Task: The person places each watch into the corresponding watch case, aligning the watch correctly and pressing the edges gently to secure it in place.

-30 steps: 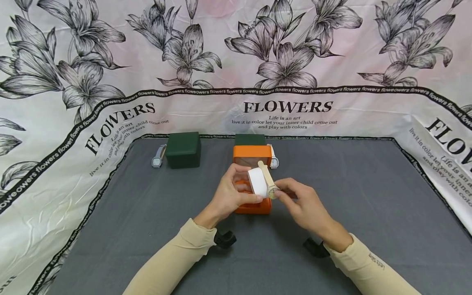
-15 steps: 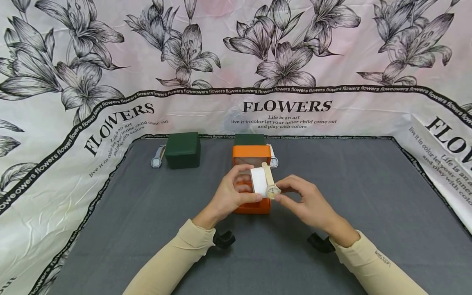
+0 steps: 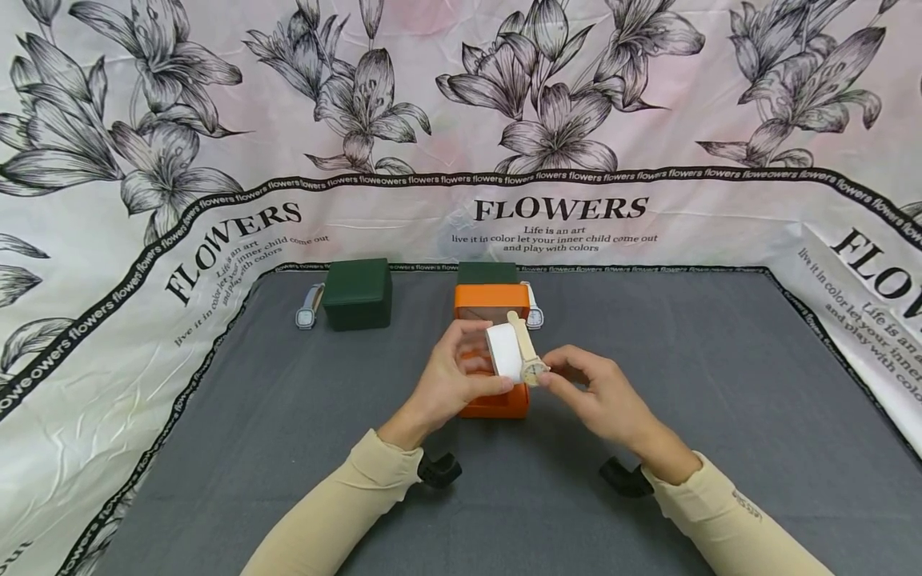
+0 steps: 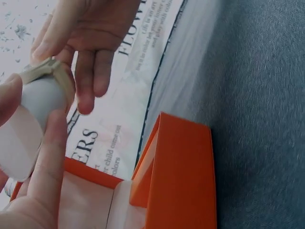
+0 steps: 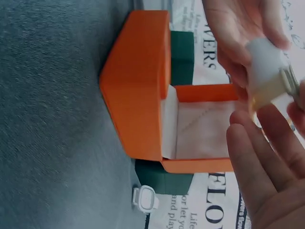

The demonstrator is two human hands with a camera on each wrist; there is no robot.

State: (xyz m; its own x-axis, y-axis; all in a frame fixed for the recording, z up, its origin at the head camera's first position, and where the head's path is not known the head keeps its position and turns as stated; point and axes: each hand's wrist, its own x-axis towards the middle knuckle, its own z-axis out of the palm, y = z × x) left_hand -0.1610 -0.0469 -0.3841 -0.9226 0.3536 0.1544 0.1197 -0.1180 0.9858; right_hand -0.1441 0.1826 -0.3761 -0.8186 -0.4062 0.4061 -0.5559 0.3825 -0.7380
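A grey cloth-covered table (image 3: 720,400) carries an open orange box (image 3: 494,404) near the middle, two dark green boxes (image 3: 357,293) behind, and a wristwatch (image 3: 309,307) beside each green box.

Long beige sleeves, bare left hand (image 3: 446,384), bare right hand (image 3: 601,404), black wrist mounts

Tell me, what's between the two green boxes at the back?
Nothing: in the head view only bare grey mat separates the left green box from the right green box.
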